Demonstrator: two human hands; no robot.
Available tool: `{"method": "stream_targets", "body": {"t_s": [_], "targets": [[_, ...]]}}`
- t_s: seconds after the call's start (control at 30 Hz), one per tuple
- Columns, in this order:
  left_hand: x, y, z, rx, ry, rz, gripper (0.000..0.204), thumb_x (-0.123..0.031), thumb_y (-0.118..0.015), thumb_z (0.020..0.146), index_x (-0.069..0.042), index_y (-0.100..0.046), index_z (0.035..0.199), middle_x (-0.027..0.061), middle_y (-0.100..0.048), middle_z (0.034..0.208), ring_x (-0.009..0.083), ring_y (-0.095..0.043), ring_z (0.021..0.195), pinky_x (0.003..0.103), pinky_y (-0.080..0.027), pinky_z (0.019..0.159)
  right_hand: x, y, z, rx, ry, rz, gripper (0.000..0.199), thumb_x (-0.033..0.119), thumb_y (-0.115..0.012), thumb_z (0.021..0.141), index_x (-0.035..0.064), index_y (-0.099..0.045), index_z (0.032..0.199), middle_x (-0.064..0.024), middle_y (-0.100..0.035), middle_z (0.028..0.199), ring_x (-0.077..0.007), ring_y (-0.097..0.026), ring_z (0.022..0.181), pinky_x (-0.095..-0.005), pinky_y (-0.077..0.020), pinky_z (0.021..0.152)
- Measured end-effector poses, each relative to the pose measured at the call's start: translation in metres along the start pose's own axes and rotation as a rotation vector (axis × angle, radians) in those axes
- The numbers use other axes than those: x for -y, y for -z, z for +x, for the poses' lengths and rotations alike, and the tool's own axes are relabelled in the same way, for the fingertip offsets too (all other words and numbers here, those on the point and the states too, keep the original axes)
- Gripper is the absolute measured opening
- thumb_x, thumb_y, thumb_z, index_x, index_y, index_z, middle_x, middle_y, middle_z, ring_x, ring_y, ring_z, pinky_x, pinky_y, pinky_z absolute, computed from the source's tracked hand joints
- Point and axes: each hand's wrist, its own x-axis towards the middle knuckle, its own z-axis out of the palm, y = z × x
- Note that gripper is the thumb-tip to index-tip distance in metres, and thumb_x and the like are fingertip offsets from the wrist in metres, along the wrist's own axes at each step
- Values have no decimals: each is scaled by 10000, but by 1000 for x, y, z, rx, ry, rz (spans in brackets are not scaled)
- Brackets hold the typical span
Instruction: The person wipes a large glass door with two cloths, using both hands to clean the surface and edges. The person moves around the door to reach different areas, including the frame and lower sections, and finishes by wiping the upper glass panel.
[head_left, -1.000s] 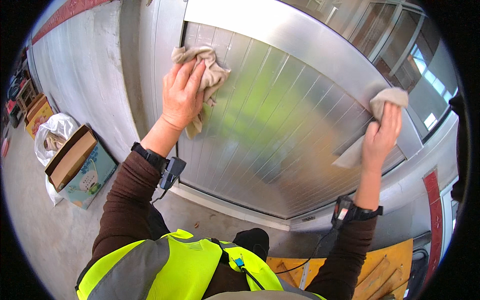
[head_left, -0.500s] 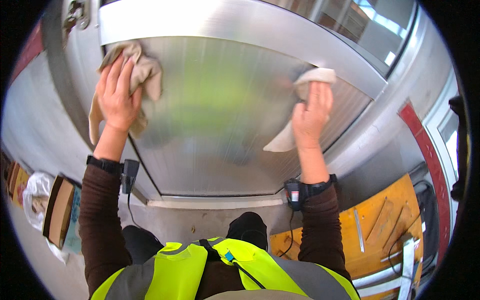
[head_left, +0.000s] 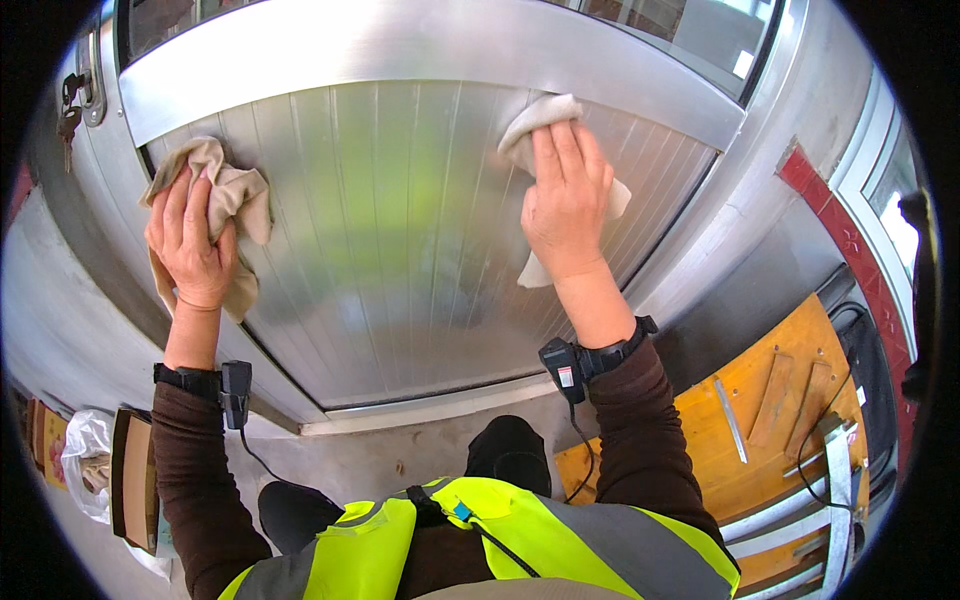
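Observation:
A ribbed metal door panel [head_left: 380,270] stands in front of me, smooth and reflective. At its left edge, my left hand [head_left: 192,240] presses a crumpled beige cloth [head_left: 240,195] against the door, fingers curled over the fabric. My right hand [head_left: 568,205] holds a paler cloth [head_left: 535,125] to the upper right of the panel, just under the wide metal crossbar [head_left: 430,45]. A corner of this cloth hangs below the palm. Both wrists carry black straps with small boxes and cables.
Keys [head_left: 70,122] hang from the door lock at upper left. Low on the left are an open cardboard box [head_left: 130,480] and a white plastic bag [head_left: 88,460]. On the right lies an orange wooden board [head_left: 700,430] with metal strips and wood pieces on it. Glass panes sit above the crossbar.
My right hand and its cloth have moved up and left across the panel. In the picture, my left hand with its cloth sits lower and further left; the whole view has shifted too.

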Motion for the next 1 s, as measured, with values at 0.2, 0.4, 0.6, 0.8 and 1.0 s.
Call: {"method": "stream_targets", "body": {"t_s": [0.2, 0.4, 0.6, 0.8, 1.0], "targets": [[1, 0, 0, 14, -5, 1, 444, -150, -627, 760, -80, -604, 1198, 103, -585, 1269, 320, -518, 1177, 406, -356, 1002, 7, 15, -18, 53, 70, 113, 349, 46, -539, 809, 36, -590, 1153, -81, -538, 1296, -280, -507, 1150, -385, -405, 843], [0, 1, 0, 9, 2, 4, 451, -139, -611, 765, -79, -596, 1211, 107, -571, 1287, 325, -503, 1198, 414, -355, 1006, -2, 9, 9, 1, 35, 25, 351, 50, -547, 809, 25, -586, 1157, -86, -554, 1274, -281, -516, 1139, -383, -404, 835], [2, 0, -3, 14, -7, -2, 466, -135, -617, 758, -79, -594, 1219, 113, -570, 1291, 336, -505, 1195, 419, -357, 1003, 8, 13, -12, 54, 39, 46, 386, 48, -542, 811, 26, -579, 1195, -85, -549, 1288, -286, -510, 1153, -389, -399, 842], [3, -2, -2, -10, -26, 4, 465, -153, -630, 767, -65, -606, 1223, 122, -573, 1290, 340, -510, 1193, 422, -376, 993, -20, -14, -21, 39, 13, -65, 519, 28, -543, 761, 29, -529, 1280, -127, -491, 1375, -338, -428, 1273, -428, -364, 946], [6, -2, -3, 1, -88, -13, 461, -156, -646, 748, -41, -621, 1194, 162, -591, 1253, 346, -553, 1140, 437, -413, 990, -42, -44, -119, 233, -329, -14, 613, 105, -530, 762, -52, -427, 1345, -270, -345, 1453, -473, -234, 1377, -518, -200, 1117]]}}
